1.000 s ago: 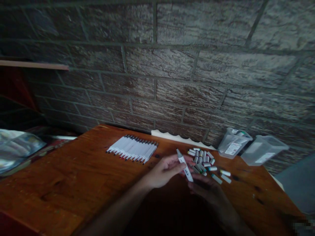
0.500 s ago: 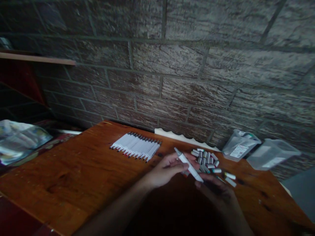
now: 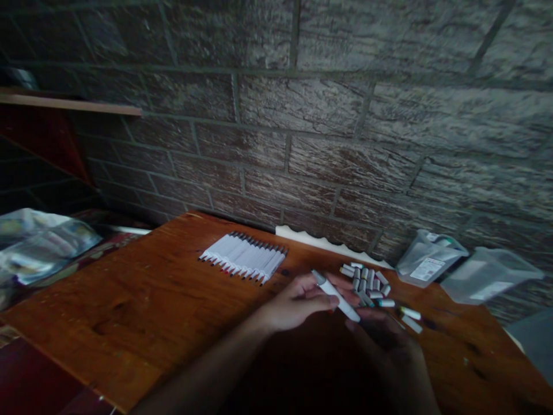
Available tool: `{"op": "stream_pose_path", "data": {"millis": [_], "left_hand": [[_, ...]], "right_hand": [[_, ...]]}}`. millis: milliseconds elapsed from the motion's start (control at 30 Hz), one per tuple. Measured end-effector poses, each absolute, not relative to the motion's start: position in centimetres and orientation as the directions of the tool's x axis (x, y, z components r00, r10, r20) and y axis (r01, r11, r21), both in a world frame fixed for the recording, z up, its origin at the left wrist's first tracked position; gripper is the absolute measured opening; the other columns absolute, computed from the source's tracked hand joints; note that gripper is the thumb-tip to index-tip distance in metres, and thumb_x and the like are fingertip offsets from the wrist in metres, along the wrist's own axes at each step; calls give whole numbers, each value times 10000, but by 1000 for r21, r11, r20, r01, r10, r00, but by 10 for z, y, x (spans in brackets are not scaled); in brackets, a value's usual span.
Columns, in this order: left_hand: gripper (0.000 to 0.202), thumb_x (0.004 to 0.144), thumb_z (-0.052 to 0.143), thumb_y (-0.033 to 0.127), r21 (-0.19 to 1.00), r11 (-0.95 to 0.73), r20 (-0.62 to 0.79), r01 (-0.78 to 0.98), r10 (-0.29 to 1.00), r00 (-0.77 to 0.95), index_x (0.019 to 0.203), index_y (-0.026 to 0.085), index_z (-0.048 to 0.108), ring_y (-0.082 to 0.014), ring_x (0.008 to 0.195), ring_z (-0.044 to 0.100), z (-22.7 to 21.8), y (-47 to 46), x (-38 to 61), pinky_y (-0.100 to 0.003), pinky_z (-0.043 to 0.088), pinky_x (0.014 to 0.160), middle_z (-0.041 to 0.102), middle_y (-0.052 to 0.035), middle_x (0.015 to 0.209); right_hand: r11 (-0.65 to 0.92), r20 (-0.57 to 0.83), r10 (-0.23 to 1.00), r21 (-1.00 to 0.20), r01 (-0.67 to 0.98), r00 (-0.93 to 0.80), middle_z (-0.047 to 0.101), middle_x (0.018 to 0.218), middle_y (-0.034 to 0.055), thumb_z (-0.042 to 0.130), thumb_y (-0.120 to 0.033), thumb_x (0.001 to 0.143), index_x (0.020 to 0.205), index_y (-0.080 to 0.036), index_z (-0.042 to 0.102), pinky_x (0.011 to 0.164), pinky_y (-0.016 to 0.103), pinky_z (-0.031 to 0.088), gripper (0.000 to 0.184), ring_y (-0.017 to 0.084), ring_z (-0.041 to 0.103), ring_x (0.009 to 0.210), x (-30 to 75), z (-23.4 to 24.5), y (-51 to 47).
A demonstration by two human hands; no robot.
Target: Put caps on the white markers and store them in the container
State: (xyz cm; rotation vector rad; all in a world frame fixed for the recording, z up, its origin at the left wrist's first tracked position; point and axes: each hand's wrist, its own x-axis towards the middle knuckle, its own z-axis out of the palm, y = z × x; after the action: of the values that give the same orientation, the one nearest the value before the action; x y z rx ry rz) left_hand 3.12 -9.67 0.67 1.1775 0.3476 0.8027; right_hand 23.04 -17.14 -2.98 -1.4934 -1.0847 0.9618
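A white marker [image 3: 339,299] with a grey end slants across the space in front of me, above the table. My left hand [image 3: 298,302] is closed around its middle, the thumb lying along the barrel. At the marker's lower end, the thumb and fingers of my right hand [image 3: 389,340] pinch it; part of this hand is in deep shadow. Just beyond my hands lies a loose group of short marker caps [image 3: 364,279], pale with coloured bands. To the left, several white markers [image 3: 244,256] lie side by side in a neat row, their dark tips facing me.
Two clear plastic containers, one with a label [image 3: 425,262] and one further right [image 3: 488,279], stand at the table's back right by the brick wall [image 3: 319,155]. A shiny plastic bag [image 3: 47,242] lies left of the wooden table [image 3: 129,311]. A shelf [image 3: 69,104] juts out upper left.
The whole view has shifted slightly, so the scene sits a little further right. The marker stays in my hands, with hardly any change in grip.
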Motion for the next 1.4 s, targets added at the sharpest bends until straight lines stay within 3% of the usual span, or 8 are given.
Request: {"op": "stream_pose_path", "data": {"millis": [333,533,633,767,800,1033,1167,1400], "left_hand": [[431,959,671,396,951,94,152,-293,684,713,1301,137,626,-228,1182,680,-4,-96,38,-353,500,1082,711,-151,1232],[567,939,677,469,948,145,51,-283,808,587,1381,151,517,-260,1126,696,-15,-83,37,-381,562,979,679,-186,1257],[675,921,682,492,951,116,45,-286,864,502,1463,178,429,-233,1058,713,-17,-73,34,-379,567,969,671,-172,1264],[774,903,657,562,979,10,81,-206,897,433,1507,202,334,-180,938,714,-18,-66,34,-332,576,898,696,-127,1199],[776,902,644,579,985,-22,95,-172,898,429,1504,200,331,-172,913,707,-18,-66,34,-316,572,875,704,-117,1171],[579,966,512,570,976,-216,183,28,884,430,1372,160,460,-115,713,574,-21,-64,33,-242,488,752,688,-57,999],[428,1018,427,518,927,-332,227,177,869,439,1177,148,570,-127,763,540,-26,-61,31,-227,443,748,628,-36,897],[468,1025,377,535,882,-373,231,287,874,429,1079,155,644,-145,763,536,-26,-62,30,-230,427,735,588,-26,797]], "right_hand": [[-62,-46,983,-994,85,178,773,1087,117,838,-542,699,948,-198,673,968,397,599,455,270,749,1022,216,-27,-176],[47,112,982,-926,374,152,772,1089,114,693,-505,866,1096,-178,702,854,320,590,400,219,746,947,237,-15,-157],[41,182,967,-802,596,179,783,955,100,594,-413,935,1124,-158,738,729,287,554,349,188,722,756,263,6,-124],[-10,97,994,-405,914,54,777,1129,89,466,-258,994,1214,-197,749,879,265,529,363,194,742,977,279,26,-71],[0,70,997,-372,928,28,775,1142,95,467,-253,995,1227,-197,749,899,264,524,370,200,742,997,278,28,-60],[124,-74,987,-235,964,-145,774,1154,89,629,-231,913,1083,-204,804,944,226,496,246,214,716,1116,260,14,-20],[146,-116,979,-193,970,-170,774,1140,95,673,-240,882,1068,-190,800,902,227,501,231,216,719,1091,259,7,-11],[112,-143,980,-192,975,-140,777,1097,87,752,-241,813,1080,-185,793,841,219,509,276,195,725,990,256,3,-7]]}}
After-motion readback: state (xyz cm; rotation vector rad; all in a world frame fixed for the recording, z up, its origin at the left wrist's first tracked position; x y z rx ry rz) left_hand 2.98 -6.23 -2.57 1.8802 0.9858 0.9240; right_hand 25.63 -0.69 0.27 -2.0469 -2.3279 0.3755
